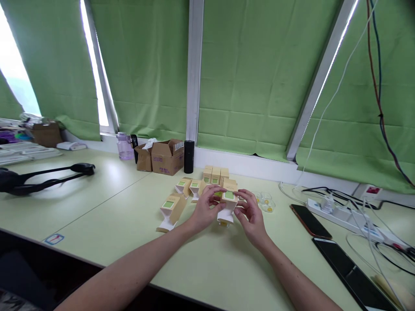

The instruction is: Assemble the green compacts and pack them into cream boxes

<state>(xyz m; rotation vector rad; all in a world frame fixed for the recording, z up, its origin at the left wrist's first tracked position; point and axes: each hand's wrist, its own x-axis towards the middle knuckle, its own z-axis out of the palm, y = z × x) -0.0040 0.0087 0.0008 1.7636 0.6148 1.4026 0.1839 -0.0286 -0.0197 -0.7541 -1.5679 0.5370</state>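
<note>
Two bare hands are flanking one small tan carton (230, 195) in front of the person, and its place squarely between them is the relation that is mattering most. The carton's long axis is running away from the person, its green-labelled end and white flap (226, 214) facing back. The left grip (205, 208) is curling around the carton's left side, thumb by the near edge; the right grip (252, 218) is pinching more loosely, fingertips lying along the right side and thumb beside the flap. Neither grip is spread wide, and the carton is sitting about equally near to both. A clear piece with a yellow spot (224, 223) is showing just below the flap; whether it is sitting inside the carton or under it, I cannot tell. More clear cups (268, 205) are lying on the desk (129, 224) beyond the right grip, so that one is nearer to them. The left grip is nearer to a carton with its flap hanging out (177, 207), which is slanting away on the left.
</note>
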